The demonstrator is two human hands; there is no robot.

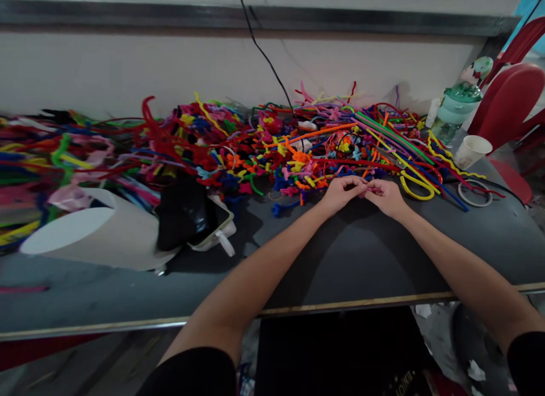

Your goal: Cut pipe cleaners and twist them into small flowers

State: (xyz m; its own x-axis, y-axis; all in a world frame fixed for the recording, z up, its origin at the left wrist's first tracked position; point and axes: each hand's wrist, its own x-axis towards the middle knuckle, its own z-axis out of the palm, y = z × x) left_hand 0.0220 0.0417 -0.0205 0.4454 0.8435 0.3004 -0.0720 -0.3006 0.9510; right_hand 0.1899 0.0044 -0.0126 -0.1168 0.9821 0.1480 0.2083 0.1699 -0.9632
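Observation:
My left hand (342, 194) and my right hand (386, 197) meet above the grey table (340, 265), fingertips pinched together. Whatever is between the fingers is too small and hidden to make out. Just beyond them lies a heap of colourful fuzzy pipe cleaners (255, 140), with many small twisted pieces in orange, pink, yellow and blue. To the right of my right hand is a yellow scissors handle (417, 187), partly among long straight pipe cleaners (395, 137). Near my left wrist, a dark blue twisted piece (284, 207) rests on the tabletop.
Over on the left are a curved white sheet or tube (93, 237), a black phone-like object (185, 214) and a white-edged case (219, 222). A tape ring (460, 194), paper cup (472, 151) and green-lidded bottle (452, 115) stand right, near red chairs (508, 103). A black cable (268, 61) hangs behind.

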